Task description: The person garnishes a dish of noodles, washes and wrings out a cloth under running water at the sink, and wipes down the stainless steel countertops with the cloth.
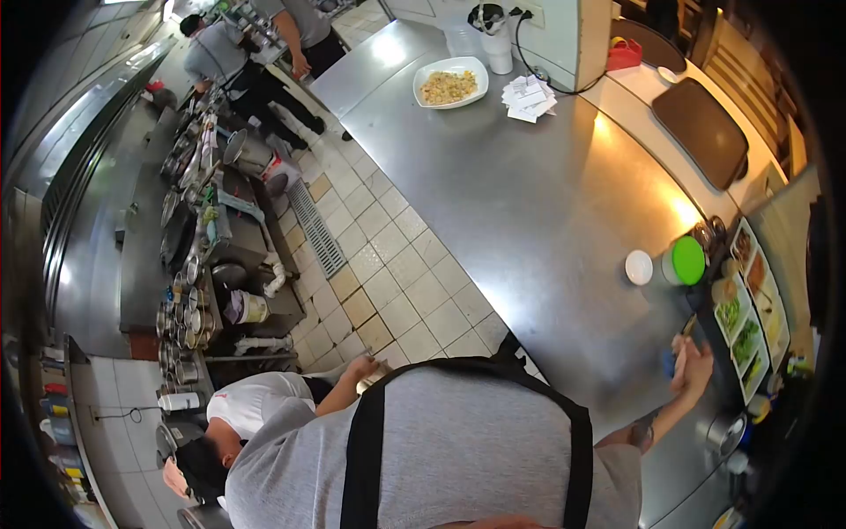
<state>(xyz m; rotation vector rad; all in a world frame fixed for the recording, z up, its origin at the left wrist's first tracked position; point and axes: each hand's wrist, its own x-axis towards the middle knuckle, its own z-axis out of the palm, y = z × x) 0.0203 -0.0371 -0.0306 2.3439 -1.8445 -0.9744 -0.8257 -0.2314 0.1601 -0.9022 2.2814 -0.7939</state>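
My right hand reaches over the right side of the steel counter, its fingers bent together. A small blue patch shows beside the fingers, and a thin brownish, shiny piece sticks up above them; I cannot make out what it is. Close by are a green-lidded container, a small white bowl and a tray of chopped toppings in white compartments. My left hand is low at the left, beyond the counter's edge, fingers curled around something pale, mostly hidden by my shirt and strap.
A white dish of fried rice, paper slips and a white cup sit at the counter's far end. A brown tray lies on the ledge. A person in white is close at my left; two people stand farther back.
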